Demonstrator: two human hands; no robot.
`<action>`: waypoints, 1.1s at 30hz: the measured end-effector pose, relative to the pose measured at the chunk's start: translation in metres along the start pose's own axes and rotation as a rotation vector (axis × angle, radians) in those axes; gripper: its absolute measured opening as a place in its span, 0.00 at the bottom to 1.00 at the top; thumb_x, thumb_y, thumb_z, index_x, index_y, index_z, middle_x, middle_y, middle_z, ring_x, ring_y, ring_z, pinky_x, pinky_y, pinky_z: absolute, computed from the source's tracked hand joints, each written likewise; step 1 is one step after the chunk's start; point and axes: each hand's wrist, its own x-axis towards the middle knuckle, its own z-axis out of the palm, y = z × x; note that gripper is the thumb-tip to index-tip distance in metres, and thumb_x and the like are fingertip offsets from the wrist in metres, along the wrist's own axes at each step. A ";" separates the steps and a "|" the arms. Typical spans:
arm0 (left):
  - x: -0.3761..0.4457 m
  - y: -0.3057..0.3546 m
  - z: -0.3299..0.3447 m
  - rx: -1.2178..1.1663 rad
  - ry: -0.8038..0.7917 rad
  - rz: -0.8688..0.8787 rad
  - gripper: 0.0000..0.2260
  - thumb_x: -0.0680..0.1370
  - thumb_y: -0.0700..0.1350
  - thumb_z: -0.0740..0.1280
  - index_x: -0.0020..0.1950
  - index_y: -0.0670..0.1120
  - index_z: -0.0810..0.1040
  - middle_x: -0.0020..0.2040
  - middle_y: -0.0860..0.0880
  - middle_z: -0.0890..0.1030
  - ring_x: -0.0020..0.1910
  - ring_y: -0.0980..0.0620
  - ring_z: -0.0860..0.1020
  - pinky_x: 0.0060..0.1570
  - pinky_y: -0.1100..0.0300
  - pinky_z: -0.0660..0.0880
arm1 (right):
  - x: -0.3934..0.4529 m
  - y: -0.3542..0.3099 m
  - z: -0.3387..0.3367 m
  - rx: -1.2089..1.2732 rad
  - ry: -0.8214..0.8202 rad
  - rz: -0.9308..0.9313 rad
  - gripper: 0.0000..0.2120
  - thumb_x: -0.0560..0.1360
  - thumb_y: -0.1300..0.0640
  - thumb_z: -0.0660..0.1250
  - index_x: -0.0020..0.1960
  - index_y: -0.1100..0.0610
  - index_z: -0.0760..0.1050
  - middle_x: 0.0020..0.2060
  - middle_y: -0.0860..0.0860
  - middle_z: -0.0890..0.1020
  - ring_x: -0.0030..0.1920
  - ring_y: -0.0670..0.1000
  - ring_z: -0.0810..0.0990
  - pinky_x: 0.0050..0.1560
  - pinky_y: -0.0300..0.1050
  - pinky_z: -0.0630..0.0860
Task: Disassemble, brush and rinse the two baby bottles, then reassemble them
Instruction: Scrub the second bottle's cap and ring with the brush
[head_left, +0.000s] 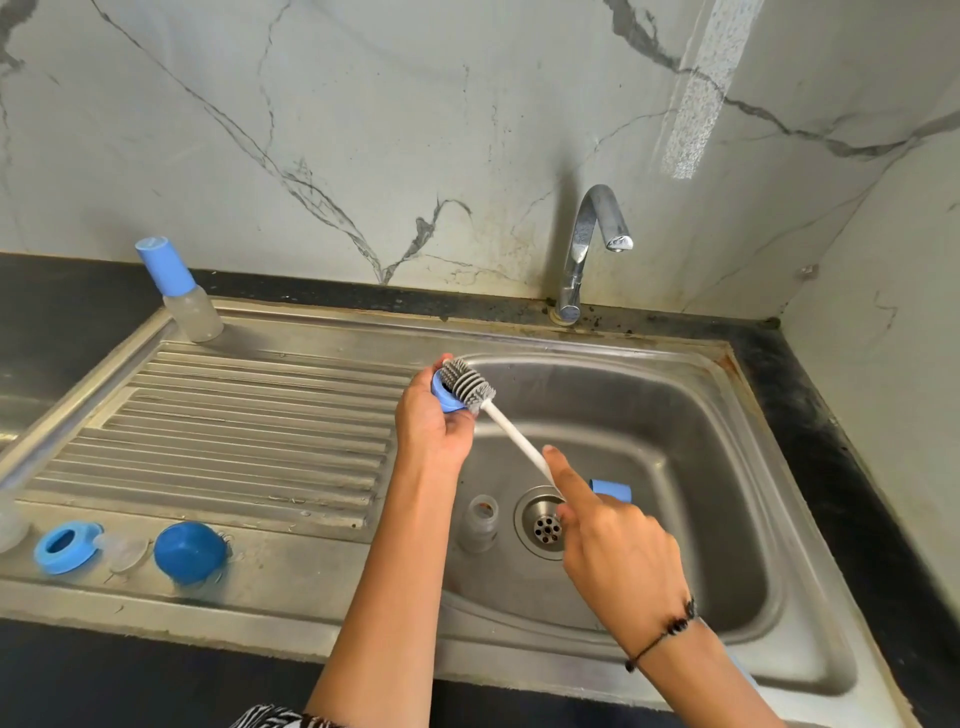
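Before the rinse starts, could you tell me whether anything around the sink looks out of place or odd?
One thing stands out: a clear bottle body lies on its side in the sink basin, right beside the drain, with a blue part lying past it. The tap looks dry. The other bottle stands upright and capped on the sink's back left corner.

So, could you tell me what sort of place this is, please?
Most likely a home kitchen sink area: a steel sink with ribbed drainboard, a tap, and a marble-look wall.

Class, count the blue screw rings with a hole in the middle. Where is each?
2: one blue ring on the drainboard's front left, one blue ring held in the left hand. Others may be hidden.
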 end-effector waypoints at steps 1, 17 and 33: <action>-0.001 -0.002 0.002 0.003 -0.011 0.005 0.10 0.80 0.39 0.57 0.41 0.42 0.73 0.38 0.46 0.74 0.36 0.52 0.73 0.39 0.58 0.72 | 0.004 -0.003 -0.005 0.013 -0.003 0.026 0.26 0.81 0.52 0.50 0.75 0.37 0.44 0.50 0.49 0.78 0.48 0.56 0.79 0.36 0.45 0.65; 0.005 0.000 -0.001 0.042 -0.011 0.000 0.13 0.80 0.40 0.52 0.37 0.43 0.69 0.34 0.44 0.70 0.30 0.50 0.67 0.29 0.62 0.65 | 0.010 -0.012 -0.007 0.001 0.033 -0.085 0.27 0.81 0.53 0.52 0.75 0.39 0.47 0.41 0.49 0.77 0.41 0.56 0.78 0.31 0.45 0.64; -0.007 -0.007 0.007 0.044 -0.042 0.013 0.14 0.80 0.38 0.51 0.36 0.42 0.68 0.32 0.44 0.72 0.30 0.51 0.68 0.35 0.62 0.65 | 0.022 -0.011 -0.006 -0.076 0.046 -0.063 0.27 0.81 0.55 0.51 0.76 0.40 0.46 0.47 0.51 0.80 0.46 0.59 0.80 0.30 0.45 0.61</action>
